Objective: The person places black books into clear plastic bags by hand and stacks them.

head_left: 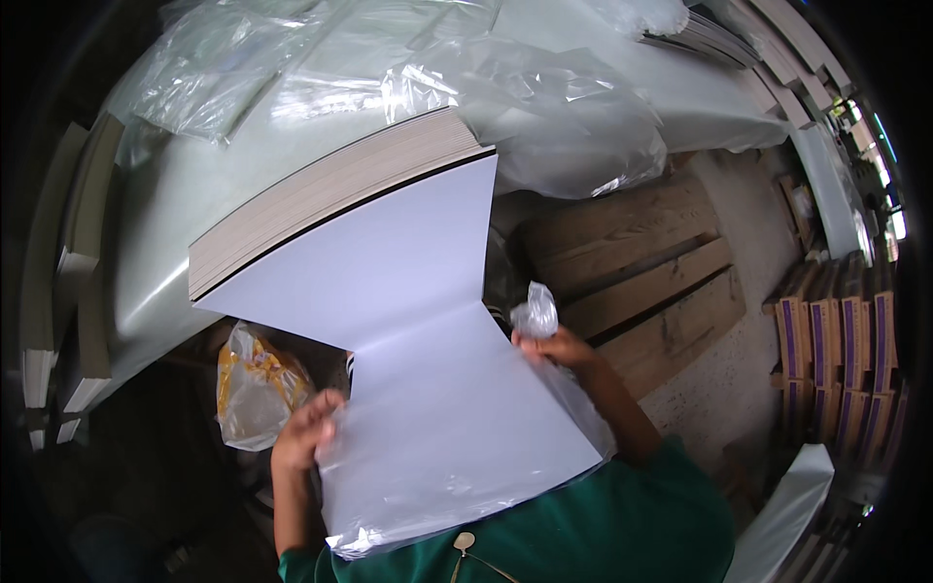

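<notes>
**Head view: both hands on a bagged white stack**

Head view, looking down. Landmark is the thick paper stack [330, 199] on the plastic-covered table [175, 223].

- White stack in a clear plastic bag [447, 437] sits directly below the thick paper stack, in the person's lap area. Its far end seems to meet the white top sheet of that stack at a narrow waist; can't tell whether they're one piece or two.
- Left hand [306, 432]: below and slightly left of the thick paper stack, fingers curled around the left edge of the bagged stack, gripping bag film and edge together.
- Right hand [554, 345]: below-right of the thick paper stack, at the upper right corner of the bagged stack, fingers pinched shut on a gathered twist of bag film [535, 313] that sticks up above the knuckles.
- Green sleeves [622, 525] run down from both hands toward the lower edge.
- Yellow bag [253, 384]: below the thick paper stack's left corner, just left of the left hand, not touching it.
- Wooden pallet [632, 282]: right of the thick paper stack, behind the right hand.
- Loose clear plastic sheeting [544, 117]: above and right of the thick paper stack, bunched on the table.
- Cartons with purple stripes [841, 340]: far right of the thick paper stack, well apart, stacked on edge.
- Flat cardboard pieces [73, 272]: left of the thick paper stack, beyond the table edge.
</notes>
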`<state>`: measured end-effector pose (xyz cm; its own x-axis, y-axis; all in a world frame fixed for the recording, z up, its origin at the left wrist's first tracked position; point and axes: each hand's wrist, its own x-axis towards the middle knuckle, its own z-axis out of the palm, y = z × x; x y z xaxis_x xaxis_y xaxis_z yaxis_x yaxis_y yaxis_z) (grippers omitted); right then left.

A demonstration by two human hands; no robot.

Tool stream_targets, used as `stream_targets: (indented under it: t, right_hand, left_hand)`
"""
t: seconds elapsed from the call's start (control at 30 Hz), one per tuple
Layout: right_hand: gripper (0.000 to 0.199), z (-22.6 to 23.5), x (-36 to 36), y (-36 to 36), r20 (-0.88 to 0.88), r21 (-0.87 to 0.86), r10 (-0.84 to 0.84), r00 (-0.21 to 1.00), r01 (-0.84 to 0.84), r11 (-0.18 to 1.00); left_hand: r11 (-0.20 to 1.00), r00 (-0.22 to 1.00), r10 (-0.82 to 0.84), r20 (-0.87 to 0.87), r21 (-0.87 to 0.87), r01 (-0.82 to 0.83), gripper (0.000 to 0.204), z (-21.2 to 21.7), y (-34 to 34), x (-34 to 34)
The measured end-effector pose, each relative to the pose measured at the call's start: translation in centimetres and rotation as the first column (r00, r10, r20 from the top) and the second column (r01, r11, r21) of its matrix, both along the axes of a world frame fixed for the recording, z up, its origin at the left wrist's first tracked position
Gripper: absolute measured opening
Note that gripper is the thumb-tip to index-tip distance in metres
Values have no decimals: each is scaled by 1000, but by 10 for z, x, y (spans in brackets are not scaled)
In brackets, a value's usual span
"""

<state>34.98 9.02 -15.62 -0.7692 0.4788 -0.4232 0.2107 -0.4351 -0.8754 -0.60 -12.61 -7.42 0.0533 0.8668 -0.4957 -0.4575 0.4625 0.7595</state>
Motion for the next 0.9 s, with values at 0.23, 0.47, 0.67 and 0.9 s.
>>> stream_targets:
  t: [0.23, 0.47, 0.67, 0.9]
  right_hand:
    - [23, -114, -48, 37, 205, -18, -262, 943, 271, 962]
    - [19, 64, -54, 57, -635, 532, -692, 343, 844, -70]
    - [29, 204, -85, 108, -358, 921, -525, 772, 198, -336]
    - [44, 262, -81, 22, -313, 933, -340, 887, 354, 64]
  left_hand:
    - [968, 968, 250, 15, -6, -250, 21, -221, 27, -45]
    - [984, 728, -29, -685, -146, -98, 12, -93, 20, -72]
    - [874, 633, 338, -696, 482, 63, 13, 74, 55, -23]
    - [316, 292, 872, -393, 907, 278, 51, 132, 98, 56]
